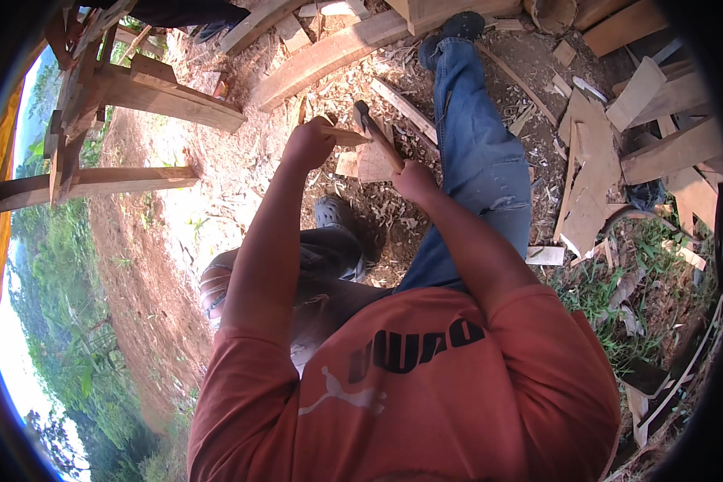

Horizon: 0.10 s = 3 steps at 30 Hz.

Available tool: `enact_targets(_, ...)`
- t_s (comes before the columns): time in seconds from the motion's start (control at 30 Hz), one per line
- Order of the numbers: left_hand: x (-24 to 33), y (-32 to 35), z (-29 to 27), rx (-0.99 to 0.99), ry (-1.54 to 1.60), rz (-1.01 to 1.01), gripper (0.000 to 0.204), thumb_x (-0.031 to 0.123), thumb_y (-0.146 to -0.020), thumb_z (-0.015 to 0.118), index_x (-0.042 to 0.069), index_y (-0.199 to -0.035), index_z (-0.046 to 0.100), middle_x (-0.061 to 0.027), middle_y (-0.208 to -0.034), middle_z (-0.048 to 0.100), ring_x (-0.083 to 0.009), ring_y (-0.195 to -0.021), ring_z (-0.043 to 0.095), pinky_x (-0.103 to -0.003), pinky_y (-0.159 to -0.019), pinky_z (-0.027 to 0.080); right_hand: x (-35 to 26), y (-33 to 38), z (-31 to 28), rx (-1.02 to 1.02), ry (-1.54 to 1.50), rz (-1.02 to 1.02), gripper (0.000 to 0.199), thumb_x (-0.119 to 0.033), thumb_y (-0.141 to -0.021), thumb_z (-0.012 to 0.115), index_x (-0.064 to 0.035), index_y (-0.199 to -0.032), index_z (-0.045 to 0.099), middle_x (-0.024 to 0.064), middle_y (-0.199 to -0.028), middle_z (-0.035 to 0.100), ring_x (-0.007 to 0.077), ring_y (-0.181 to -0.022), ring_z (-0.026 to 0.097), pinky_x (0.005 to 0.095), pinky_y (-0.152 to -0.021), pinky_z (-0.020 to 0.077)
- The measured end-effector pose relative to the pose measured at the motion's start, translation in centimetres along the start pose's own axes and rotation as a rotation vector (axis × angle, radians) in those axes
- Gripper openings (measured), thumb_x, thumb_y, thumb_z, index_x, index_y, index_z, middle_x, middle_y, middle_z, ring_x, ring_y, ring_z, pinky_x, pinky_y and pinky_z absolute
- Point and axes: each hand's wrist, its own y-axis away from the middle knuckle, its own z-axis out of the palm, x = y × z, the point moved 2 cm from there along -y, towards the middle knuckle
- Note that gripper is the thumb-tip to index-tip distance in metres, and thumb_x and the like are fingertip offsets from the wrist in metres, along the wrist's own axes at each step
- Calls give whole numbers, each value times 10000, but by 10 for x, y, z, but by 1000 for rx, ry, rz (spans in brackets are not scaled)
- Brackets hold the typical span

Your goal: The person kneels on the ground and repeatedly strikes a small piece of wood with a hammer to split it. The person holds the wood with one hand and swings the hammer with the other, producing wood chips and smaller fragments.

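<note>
In front of me, my left hand (308, 145) is closed round one end of a short, thin wooden piece (347, 136), which points to the right. My right hand (416, 181) grips the lower end of a hatchet-like tool (384, 147) with a wooden handle. Its narrow dark metal head is up beside the wooden piece; whether the two touch, I cannot tell. Below them a pale wood block (375, 164) sits on the ground between my legs.
Wood chips litter the dirt around my feet. A long curved timber (337, 63) lies ahead, with a narrow offcut (406, 108) nearer. At left stands a wooden frame (161, 100) with jutting beams. Boards and scraps (590, 165) are heaped at right, beside grass.
</note>
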Motion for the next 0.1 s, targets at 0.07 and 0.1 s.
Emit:
enact_targets(0.07, 4, 8, -7, -32, 54, -99, 369, 305, -944, 759, 69, -1227, 742, -232, -1074, 804, -423, -1045, 776, -504, -952, 612, 8, -6, 8, -23, 31, 63, 483, -364, -962, 742, 1, -1279, 747, 278, -1214, 773, 421, -1165, 750, 510, -1042, 583)
enact_targets(0.1, 9, 4, -9, -33, 52, -92, 369, 305, -944, 759, 69, -1227, 742, -232, -1074, 804, -423, -1045, 776, -504, -952, 612, 13, -10, 13, -32, 45, 95, 491, -363, -960, 751, -5, -1295, 741, 279, -1251, 766, 413, -1190, 745, 503, -1058, 577)
